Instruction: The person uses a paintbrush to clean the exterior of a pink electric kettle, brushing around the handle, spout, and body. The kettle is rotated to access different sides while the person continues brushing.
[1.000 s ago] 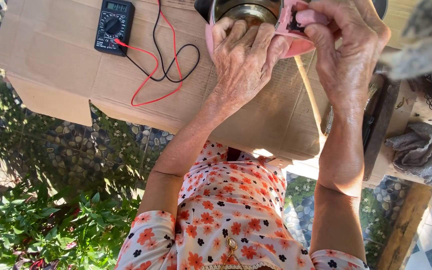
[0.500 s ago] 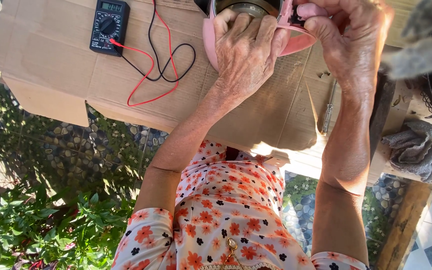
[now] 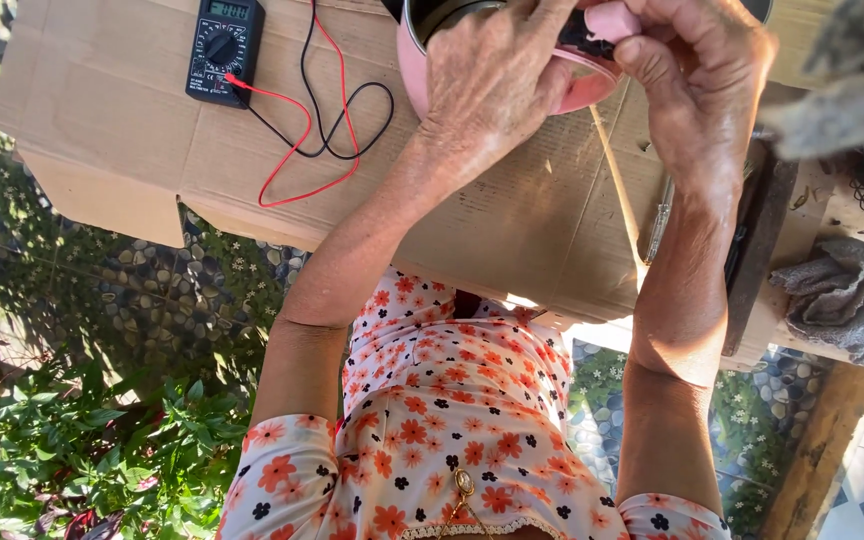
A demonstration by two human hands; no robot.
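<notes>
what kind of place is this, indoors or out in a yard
Most likely an outdoor home yard used as a makeshift repair spot. Sunlit green plants and a pebble-set ground lie below flattened cardboard serving as a worktop, with a black multimeter and its leads on it.

One view only, from the head camera: it looks steeply down the person's own chest and forearms, close in, toward the cardboard-covered bench [image 3: 512, 210] at the top of frame, garden ground showing beneath.

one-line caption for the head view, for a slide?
Left hand and right hand grip a pink pot on cardboard, multimeter alongside.
</notes>
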